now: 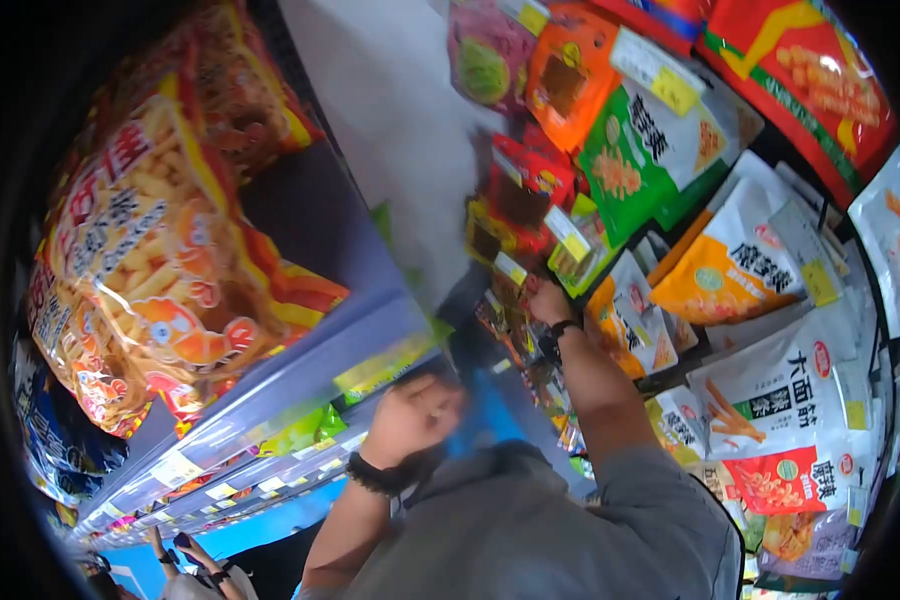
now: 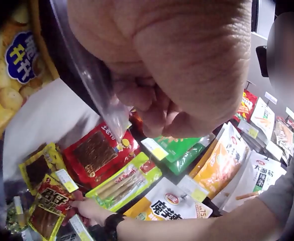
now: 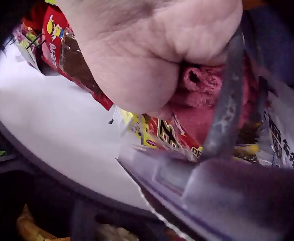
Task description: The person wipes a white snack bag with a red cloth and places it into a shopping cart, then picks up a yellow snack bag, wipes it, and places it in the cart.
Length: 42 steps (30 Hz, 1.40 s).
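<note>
My right hand (image 1: 547,300) reaches into the hanging snacks, its thumb and fingers pinching the edge of a red-and-yellow snack packet (image 2: 51,198) in the left wrist view. In the right wrist view, the palm hides much of the grip, and I cannot tell what the pink, rough-looking patch (image 3: 207,90) by the fingers is. My left hand (image 1: 415,412), fingers loosely curled with nothing in them, hangs near the shelf edge. Close below the right hand's grip there is a red packet (image 2: 99,153) with a dark window. Beside that hangs a green packet of pale sticks (image 2: 127,183).
Large shrimp-chip bags (image 1: 140,240) fill the shelf on the left, above a price-tag strip (image 1: 385,370). Orange-and-white bags (image 1: 735,265) and price tags (image 1: 570,235) crowd the right. Other people's arms (image 1: 195,560) show low on the left. A dark bar (image 3: 227,95) crosses before the right hand.
</note>
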Each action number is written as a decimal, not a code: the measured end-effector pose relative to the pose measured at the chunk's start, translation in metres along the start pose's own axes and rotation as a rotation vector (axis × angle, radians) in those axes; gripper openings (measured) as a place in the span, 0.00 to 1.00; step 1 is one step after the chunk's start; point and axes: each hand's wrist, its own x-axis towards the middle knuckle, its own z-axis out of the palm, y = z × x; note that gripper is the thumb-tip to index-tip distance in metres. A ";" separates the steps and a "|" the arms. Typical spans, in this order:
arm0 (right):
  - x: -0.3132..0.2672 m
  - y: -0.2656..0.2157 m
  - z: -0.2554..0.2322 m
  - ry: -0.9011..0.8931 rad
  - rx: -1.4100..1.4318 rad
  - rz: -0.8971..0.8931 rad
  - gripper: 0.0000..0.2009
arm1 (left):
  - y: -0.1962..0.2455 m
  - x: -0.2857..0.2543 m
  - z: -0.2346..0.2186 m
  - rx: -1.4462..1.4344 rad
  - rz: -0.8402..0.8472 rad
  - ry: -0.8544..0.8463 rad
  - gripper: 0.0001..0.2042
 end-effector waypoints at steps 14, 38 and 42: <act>-0.017 -0.024 -0.015 0.038 0.099 0.080 0.13 | 0.005 0.002 0.006 -0.014 -0.076 0.001 0.07; 0.013 0.008 0.010 0.106 0.435 0.252 0.15 | 0.010 0.008 0.007 -0.001 -0.116 -0.007 0.06; 0.030 0.032 0.035 0.059 0.706 0.282 0.13 | 0.009 0.007 0.007 -0.011 -0.112 -0.001 0.06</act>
